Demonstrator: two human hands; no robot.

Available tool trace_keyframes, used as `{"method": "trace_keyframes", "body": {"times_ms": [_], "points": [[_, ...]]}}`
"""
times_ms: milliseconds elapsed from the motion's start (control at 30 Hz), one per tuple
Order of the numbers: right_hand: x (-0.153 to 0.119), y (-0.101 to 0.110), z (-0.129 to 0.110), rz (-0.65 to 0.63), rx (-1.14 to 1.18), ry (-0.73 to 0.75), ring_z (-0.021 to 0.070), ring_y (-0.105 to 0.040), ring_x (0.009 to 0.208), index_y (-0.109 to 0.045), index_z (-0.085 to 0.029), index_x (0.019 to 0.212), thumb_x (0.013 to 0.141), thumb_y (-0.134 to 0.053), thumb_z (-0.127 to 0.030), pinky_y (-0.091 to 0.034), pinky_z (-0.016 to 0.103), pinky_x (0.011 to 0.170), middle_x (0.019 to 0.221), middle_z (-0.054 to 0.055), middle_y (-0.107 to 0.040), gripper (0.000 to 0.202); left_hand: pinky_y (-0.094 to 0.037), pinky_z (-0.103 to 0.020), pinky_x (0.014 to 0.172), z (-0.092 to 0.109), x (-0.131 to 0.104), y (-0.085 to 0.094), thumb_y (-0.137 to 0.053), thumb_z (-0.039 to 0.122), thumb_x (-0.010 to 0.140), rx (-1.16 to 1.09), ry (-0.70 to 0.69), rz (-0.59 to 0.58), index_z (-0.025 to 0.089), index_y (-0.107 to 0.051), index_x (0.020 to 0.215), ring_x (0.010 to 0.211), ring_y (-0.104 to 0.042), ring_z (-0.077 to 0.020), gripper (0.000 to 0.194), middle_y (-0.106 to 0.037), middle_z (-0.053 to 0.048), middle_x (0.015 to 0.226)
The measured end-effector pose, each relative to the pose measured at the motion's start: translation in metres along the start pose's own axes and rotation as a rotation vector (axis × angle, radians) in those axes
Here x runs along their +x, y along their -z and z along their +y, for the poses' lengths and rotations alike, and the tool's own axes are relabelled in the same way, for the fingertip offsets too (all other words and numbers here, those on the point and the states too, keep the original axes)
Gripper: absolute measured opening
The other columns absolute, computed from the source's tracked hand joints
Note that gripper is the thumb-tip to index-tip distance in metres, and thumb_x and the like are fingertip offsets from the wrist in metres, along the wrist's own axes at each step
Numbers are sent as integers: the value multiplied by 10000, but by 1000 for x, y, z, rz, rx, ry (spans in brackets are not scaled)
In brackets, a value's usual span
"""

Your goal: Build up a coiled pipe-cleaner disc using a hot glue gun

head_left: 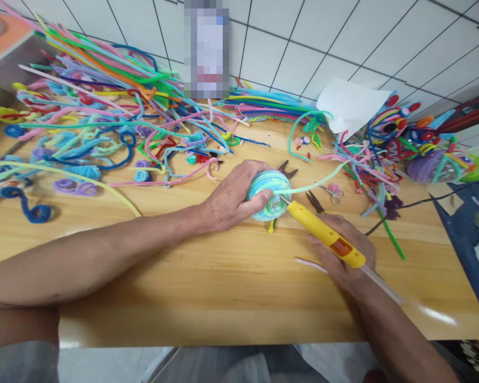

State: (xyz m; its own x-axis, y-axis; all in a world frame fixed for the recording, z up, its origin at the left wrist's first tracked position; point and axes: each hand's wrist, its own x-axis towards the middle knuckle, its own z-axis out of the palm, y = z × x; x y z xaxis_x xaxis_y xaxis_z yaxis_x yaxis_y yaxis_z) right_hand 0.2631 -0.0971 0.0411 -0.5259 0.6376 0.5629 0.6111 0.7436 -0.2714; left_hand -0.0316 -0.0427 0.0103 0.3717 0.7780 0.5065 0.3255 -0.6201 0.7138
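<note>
A round blue-and-green coiled piece is held in my left hand, whose fingers wrap its left side and whose thumb lies across its front. From the piece a pale green pipe cleaner runs out to the right. My right hand is closed around a yellow glue gun with a clear glue stick at its back end. The gun's metal tip is at the right side of the coiled piece. A small yellow-green bit shows below the piece.
Colourful pipe cleaners cover the table's left and back. Pliers and small scissors lie behind my hands. A white sheet, finished-looking colourful figures and a black cable are at the right. A blurred phone-like object stands behind.
</note>
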Motion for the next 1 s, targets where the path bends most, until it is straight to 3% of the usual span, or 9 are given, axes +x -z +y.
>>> {"method": "trace_keyframes", "body": {"times_ms": [400,1000], "points": [[5,3,-4,-39,-48,-8,269,-803,872,-626,-297,1326,970,-710,-231,-665,399,717,1059,59,-811,372,-518,-468,1148,0,1,0,-504,434,1079,13,-11,-11,173,-537,1390,1288,-626,-279,407,-662,-157,1354],[5,2,-1,-38,-35,7,266,-799,899,-638,-270,1295,973,-697,-233,-671,399,735,1060,71,-807,329,-507,-482,1161,0,1,2,-495,443,1086,-3,-12,-16,167,-533,1390,1299,-619,-288,412,-661,-163,1366]]}}
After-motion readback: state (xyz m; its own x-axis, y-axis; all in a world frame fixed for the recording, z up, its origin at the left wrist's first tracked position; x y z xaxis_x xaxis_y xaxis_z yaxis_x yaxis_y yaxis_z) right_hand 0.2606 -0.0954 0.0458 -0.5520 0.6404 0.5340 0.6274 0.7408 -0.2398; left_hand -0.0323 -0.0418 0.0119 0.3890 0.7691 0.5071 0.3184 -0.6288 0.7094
